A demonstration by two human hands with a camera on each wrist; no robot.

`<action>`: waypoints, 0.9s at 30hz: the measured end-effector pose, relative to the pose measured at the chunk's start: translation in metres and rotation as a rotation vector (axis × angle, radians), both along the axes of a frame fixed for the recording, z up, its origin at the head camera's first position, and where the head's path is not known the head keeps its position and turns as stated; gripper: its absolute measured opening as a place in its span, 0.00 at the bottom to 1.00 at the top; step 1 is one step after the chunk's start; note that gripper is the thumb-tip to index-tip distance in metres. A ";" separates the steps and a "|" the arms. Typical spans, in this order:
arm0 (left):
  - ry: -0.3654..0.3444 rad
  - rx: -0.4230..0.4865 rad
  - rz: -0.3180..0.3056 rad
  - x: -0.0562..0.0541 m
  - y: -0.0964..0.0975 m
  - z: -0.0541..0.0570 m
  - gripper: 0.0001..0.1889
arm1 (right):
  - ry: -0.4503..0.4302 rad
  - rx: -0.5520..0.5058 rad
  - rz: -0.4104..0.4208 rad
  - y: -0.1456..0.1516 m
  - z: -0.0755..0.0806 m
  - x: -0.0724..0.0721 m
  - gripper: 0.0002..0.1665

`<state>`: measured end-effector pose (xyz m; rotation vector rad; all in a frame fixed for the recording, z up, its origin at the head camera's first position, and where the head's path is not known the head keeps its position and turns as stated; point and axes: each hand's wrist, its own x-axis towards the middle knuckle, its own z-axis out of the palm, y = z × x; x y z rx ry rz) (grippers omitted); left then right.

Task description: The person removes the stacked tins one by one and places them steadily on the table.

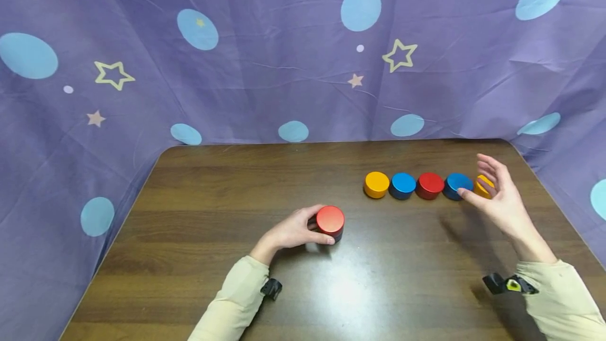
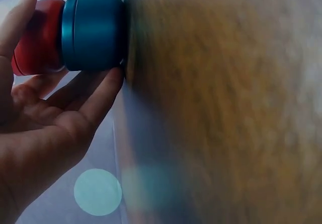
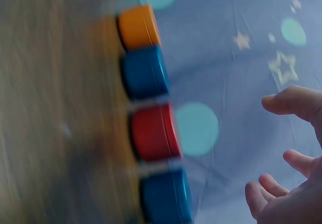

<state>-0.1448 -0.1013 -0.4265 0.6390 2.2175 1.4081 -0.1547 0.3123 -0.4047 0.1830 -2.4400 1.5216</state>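
My left hand (image 1: 295, 228) holds a short round red tin (image 1: 330, 219) that sits on top of a blue tin (image 2: 95, 32), near the middle of the table. In the left wrist view the thumb lies along the red tin, and the other fingers reach beside the blue one. My right hand (image 1: 502, 199) hovers over the right end of a row of tins, fingers spread and holding nothing. That row runs orange (image 1: 376, 184), blue (image 1: 402, 186), red (image 1: 430, 186), blue (image 1: 458, 186), orange (image 1: 482, 187). The hand partly covers the last two in the head view.
The brown wooden table (image 1: 213, 193) has rounded back corners. A purple curtain (image 1: 265, 67) with stars and blue spots hangs behind it and along its sides. The row of tins stands toward the back right, behind and right of the stack.
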 end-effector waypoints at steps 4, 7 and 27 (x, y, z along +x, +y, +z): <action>-0.016 0.033 -0.014 -0.001 0.000 0.000 0.32 | 0.006 0.012 0.089 -0.018 -0.003 0.001 0.48; -0.041 0.058 -0.021 -0.003 0.000 -0.005 0.33 | 0.019 0.005 0.144 -0.029 -0.003 0.003 0.48; 0.159 -0.173 -0.158 -0.023 -0.011 -0.007 0.40 | 0.041 0.006 0.455 -0.096 -0.009 0.013 0.44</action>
